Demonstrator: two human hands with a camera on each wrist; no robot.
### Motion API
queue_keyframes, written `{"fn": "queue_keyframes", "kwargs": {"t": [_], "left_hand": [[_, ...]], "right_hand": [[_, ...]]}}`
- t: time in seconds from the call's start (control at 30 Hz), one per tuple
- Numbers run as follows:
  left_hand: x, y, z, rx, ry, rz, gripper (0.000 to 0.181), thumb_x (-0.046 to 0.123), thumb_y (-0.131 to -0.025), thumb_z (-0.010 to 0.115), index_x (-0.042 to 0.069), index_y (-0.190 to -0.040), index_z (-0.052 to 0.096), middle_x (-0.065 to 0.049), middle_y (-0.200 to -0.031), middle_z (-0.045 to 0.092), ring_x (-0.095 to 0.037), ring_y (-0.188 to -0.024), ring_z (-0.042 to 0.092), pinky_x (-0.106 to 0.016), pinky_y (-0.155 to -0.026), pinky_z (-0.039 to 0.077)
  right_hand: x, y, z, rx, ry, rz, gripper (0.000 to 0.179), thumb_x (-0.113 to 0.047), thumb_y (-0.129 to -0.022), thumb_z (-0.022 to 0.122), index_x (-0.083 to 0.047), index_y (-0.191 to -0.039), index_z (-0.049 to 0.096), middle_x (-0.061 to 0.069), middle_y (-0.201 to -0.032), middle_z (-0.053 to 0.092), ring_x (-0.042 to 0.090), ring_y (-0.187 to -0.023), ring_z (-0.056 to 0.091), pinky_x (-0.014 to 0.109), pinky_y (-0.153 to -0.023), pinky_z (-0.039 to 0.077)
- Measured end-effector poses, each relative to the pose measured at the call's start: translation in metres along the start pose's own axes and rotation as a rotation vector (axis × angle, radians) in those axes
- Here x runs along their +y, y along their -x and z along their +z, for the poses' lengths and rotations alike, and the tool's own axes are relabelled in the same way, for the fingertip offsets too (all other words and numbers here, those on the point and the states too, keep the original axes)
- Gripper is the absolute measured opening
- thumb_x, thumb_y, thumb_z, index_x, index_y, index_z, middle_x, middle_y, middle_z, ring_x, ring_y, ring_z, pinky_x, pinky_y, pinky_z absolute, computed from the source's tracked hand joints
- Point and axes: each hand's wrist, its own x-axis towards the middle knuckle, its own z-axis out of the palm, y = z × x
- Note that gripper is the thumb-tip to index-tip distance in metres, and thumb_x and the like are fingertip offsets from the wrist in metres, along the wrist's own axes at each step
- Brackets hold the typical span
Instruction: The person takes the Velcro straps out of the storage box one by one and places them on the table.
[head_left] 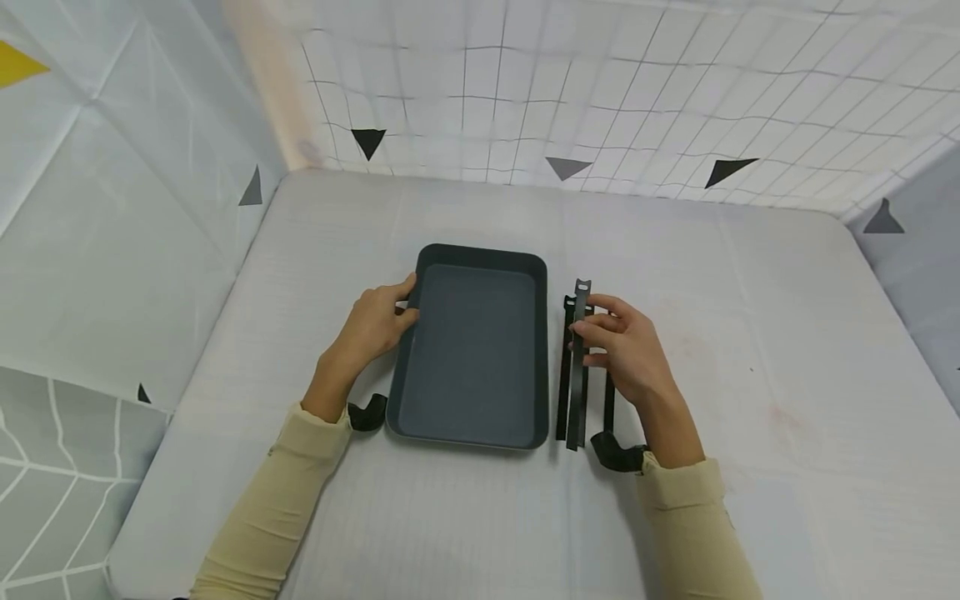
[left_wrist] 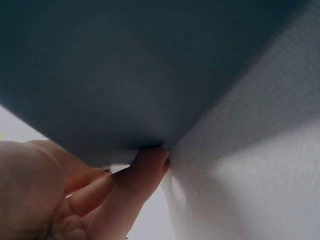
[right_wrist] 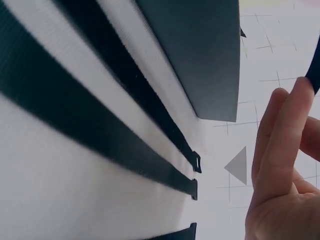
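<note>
A dark grey rectangular tray (head_left: 468, 358) lies flat with its raised rim upward. My left hand (head_left: 375, 321) touches its left side; in the left wrist view, the fingertips (left_wrist: 152, 157) meet the outer wall. Just right of the tray, my right hand (head_left: 630, 350) pinches a long black strap with a slotted end (head_left: 578, 367) between thumb and fingers. In the right wrist view only a short piece of that held strap (right_wrist: 315, 70) shows. Other black straps (right_wrist: 125, 145) lie side by side on the surface below the right hand.
A white covered tabletop (head_left: 750, 333) carries everything. White gridded sheeting (head_left: 637, 100) hangs behind it, and pale sheeting (head_left: 112, 233) stands at the left. Black curved mounts (head_left: 618, 454) sit at both wrists.
</note>
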Motion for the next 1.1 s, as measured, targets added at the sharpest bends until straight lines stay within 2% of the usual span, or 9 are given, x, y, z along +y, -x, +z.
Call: {"fn": "queue_keyframes", "kwargs": {"t": [0.3, 0.6, 0.97, 1.1], "left_hand": [[-0.001, 0.001, 0.002, 0.002, -0.002, 0.008, 0.061, 0.011, -0.1, 0.059, 0.004, -0.153, 0.03, -0.02, -0.148, 0.042, -0.034, -0.116, 0.061, -0.042, -0.085, 0.054], [-0.002, 0.002, 0.003, 0.01, -0.004, 0.01, 0.061, 0.011, -0.1, 0.059, 0.004, -0.154, 0.03, -0.019, -0.149, 0.041, -0.035, -0.117, 0.061, -0.042, -0.086, 0.054], [0.0, 0.001, 0.002, 0.01, -0.009, 0.012, 0.061, 0.011, -0.1, 0.06, 0.004, -0.153, 0.03, -0.02, -0.148, 0.042, -0.035, -0.115, 0.061, -0.042, -0.085, 0.054], [0.0, 0.001, 0.002, 0.008, -0.008, 0.011, 0.061, 0.01, -0.1, 0.059, 0.004, -0.154, 0.03, -0.019, -0.149, 0.041, -0.035, -0.116, 0.061, -0.042, -0.085, 0.054]], "right_hand": [[0.005, 0.007, -0.01, 0.015, -0.013, -0.013, 0.054, -0.007, -0.095, 0.067, -0.001, -0.143, 0.043, 0.0, -0.091, 0.069, 0.014, -0.074, 0.068, 0.023, -0.057, 0.055], [0.011, 0.012, -0.021, 0.07, 0.046, -0.019, 0.056, -0.011, -0.094, 0.069, -0.001, -0.143, 0.044, -0.002, -0.09, 0.067, 0.011, -0.076, 0.065, 0.024, -0.059, 0.055], [0.016, 0.016, -0.033, 0.107, 0.054, -0.006, 0.054, -0.009, -0.094, 0.069, 0.0, -0.142, 0.046, -0.002, -0.091, 0.067, 0.011, -0.073, 0.064, 0.025, -0.058, 0.056], [0.017, 0.018, -0.036, 0.129, 0.097, 0.005, 0.053, -0.009, -0.094, 0.069, -0.001, -0.142, 0.046, -0.002, -0.092, 0.066, 0.01, -0.076, 0.064, 0.025, -0.059, 0.056]]}}
